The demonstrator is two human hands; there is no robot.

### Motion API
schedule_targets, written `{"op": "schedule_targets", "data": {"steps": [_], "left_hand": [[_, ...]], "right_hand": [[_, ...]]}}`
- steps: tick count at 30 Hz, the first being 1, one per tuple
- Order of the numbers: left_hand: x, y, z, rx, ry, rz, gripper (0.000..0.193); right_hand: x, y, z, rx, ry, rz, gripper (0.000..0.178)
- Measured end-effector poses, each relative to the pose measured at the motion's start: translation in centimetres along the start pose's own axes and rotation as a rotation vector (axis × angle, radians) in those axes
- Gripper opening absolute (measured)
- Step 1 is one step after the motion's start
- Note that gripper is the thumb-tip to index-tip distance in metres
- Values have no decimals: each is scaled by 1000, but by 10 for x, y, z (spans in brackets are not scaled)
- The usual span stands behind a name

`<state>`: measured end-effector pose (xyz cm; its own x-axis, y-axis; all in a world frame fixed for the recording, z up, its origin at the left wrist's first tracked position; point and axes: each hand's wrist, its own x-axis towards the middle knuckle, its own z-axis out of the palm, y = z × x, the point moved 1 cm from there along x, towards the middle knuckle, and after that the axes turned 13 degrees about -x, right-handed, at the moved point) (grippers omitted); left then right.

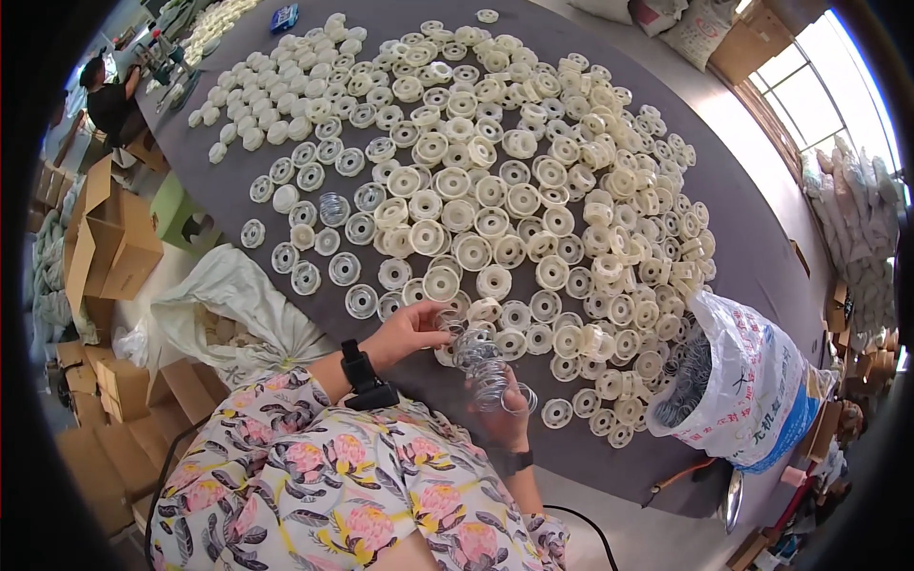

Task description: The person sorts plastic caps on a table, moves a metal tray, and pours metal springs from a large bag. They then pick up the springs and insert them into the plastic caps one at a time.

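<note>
A bunch of metal coil springs lies across my right hand, whose fingers are curled round it from below. My left hand pinches a single coil spring just beside the bunch. Both hands are over the near edge of the table, close to many round cream-white plastic rings spread on the grey cloth. Toward the left, several rings appear to have metal coils inside. One loose spring stands among them. Smooth white domed pieces are grouped at the far left.
On the right, a printed white plastic bag holds more springs. A white woven sack and cardboard boxes stand left of the table. A screwdriver lies near the right edge. Another person works far left.
</note>
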<state>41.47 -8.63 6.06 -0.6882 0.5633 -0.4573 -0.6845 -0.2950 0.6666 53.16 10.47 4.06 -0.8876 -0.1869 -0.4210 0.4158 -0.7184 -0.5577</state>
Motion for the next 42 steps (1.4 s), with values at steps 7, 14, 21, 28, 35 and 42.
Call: {"op": "schedule_targets", "data": {"steps": [7,14,21,28,35,42], "left_hand": [[-25,-11,-34,75,149,190,19],[-42,5,-67,-318,188,72,20],[-54,11,-72,-11,102,66,22],[-65,19,-64,83,58,150,23],[-53,22,-81,32,308,-210,30],[-54,10,-85,-161,243,-178,33]], "right_hand": [[17,24,13,-51,-37,8,63],[26,34,38,-83,-126,80,63],[30,34,46,-208,-123,35,68],[35,37,51,-241,-125,15,66],[38,26,73,-699,-183,-115,58],[42,33,70,-679,-260,-30,58]]}}
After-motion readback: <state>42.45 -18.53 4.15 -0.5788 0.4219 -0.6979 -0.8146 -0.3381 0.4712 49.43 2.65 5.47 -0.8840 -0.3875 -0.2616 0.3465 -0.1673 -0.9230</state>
